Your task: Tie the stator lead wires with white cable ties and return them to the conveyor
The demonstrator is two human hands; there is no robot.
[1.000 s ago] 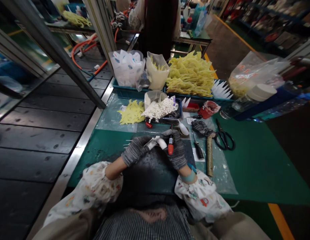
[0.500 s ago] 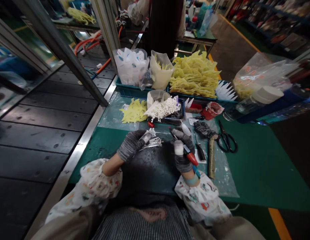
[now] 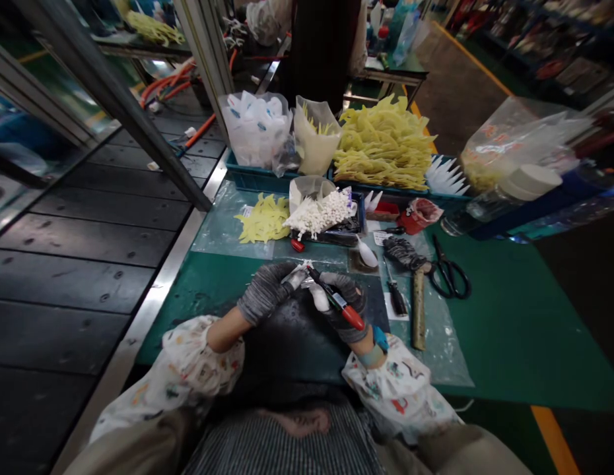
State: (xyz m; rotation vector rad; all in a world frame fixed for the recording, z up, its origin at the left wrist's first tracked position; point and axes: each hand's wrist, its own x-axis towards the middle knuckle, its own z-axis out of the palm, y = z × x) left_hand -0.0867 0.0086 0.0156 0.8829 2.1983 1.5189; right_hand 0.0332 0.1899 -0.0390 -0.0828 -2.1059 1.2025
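Note:
My left hand (image 3: 267,290), in a grey glove with white-wrapped fingertips, is closed on a bunch of white-tipped sticks (image 3: 305,265). My right hand (image 3: 342,303), gloved the same way, grips a red and black marker (image 3: 347,311). The marker's dark tip reaches the white ends of the bunch, where both hands almost meet over the dark mat (image 3: 287,336). Part of the sticks is hidden by my fingers. A red cap (image 3: 297,245) lies just beyond my hands, and a white teardrop-shaped piece (image 3: 367,253) rests to its right.
Behind are a pile of white-tipped sticks (image 3: 321,214), flat yellow pieces (image 3: 263,220) and a heap of yellow strips (image 3: 383,145). A screwdriver (image 3: 397,298), a hammer (image 3: 418,310) and scissors (image 3: 451,276) lie at right. A metal post (image 3: 123,99) slants at left.
My right hand has moved left with the marker, up to the bunch in my left hand. My left hand has shifted slightly right. The white teardrop-shaped piece now shows fully.

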